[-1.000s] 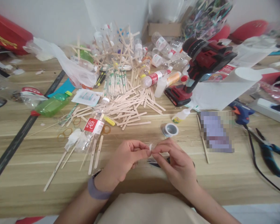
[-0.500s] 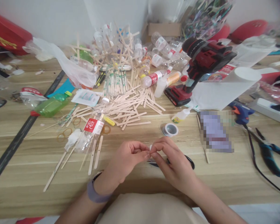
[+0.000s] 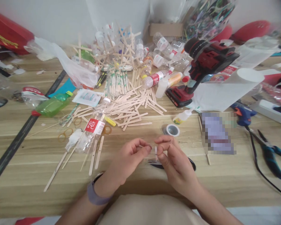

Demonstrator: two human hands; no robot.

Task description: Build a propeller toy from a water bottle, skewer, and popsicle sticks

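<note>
Near the table's front edge my left hand point(image 3: 133, 159) has its thumb and forefinger pressed together; anything between them is too small to make out. Just to its right, my right hand point(image 3: 174, 159) pinches a small white piece point(image 3: 156, 150) between thumb and fingers. A narrow gap separates the two hands. Beneath my right hand lies a black-handled tool point(image 3: 192, 164), mostly hidden by the fingers. A roll of grey tape or wire point(image 3: 172, 130) sits just beyond my hands, with a small glue bottle point(image 3: 182, 116) behind it.
Wooden sticks point(image 3: 131, 109) are heaped mid-table, with plastic bottles behind. A clear bottle point(image 3: 91, 131) lies left of my hands. A red drill point(image 3: 201, 68) stands back right. At right are a blurred phone-like object point(image 3: 217, 132), a blue glue gun point(image 3: 243, 114) and pliers point(image 3: 270, 156).
My hands, touching at the fingertips before, have come apart. My right hand has shifted slightly right with the white piece, which now shows more clearly.
</note>
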